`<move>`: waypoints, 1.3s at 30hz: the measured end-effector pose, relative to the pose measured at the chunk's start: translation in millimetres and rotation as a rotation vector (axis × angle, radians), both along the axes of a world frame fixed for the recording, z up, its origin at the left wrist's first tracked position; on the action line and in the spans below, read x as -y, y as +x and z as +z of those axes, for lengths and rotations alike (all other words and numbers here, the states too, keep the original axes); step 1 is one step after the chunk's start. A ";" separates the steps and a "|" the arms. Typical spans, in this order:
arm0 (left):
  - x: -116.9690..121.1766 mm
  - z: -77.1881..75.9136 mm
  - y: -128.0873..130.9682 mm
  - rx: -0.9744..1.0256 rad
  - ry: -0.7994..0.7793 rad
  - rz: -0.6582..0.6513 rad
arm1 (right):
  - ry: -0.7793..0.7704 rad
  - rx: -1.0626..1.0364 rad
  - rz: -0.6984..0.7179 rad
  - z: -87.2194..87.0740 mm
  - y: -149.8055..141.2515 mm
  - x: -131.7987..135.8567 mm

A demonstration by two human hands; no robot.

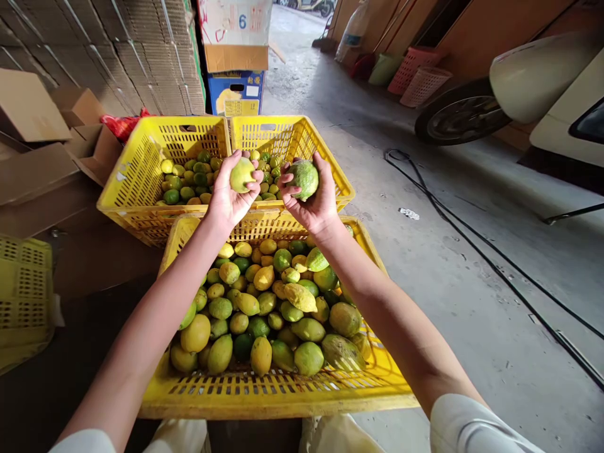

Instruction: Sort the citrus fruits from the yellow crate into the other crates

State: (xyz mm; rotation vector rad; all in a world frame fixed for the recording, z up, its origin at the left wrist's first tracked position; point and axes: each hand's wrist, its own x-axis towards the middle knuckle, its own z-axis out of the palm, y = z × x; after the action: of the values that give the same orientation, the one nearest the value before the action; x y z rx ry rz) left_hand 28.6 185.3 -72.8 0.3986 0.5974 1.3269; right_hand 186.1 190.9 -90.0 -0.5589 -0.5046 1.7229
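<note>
My left hand is closed around a yellow-green lemon, held up over the inner walls of the two far crates. A greener, rough-skinned lemon sits in my right hand, fingers curled about it. Below my forearms stands the near yellow crate, its bottom covered with green and yellow lemons of mixed sizes. Beyond it are the far left yellow crate and the far right yellow crate, both with smaller green and yellow fruit inside. My hands partly hide the fruit in these two.
Cardboard boxes lie at the left beside stacked flat cardboard. Another yellow crate is at the left edge. Printed boxes stand behind the far crates. Black cables cross the floor at right, near a parked vehicle's wheel.
</note>
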 end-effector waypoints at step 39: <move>1.3 2.9 -6.1 0.072 0.021 -0.029 | 0.109 -0.062 0.141 5.0 -4.0 3.6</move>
State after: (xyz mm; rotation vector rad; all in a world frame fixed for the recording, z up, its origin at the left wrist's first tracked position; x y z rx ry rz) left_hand 22.5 184.0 -69.9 0.3735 0.5160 1.3150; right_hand 182.1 187.3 -85.0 -0.3986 -0.6025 1.8282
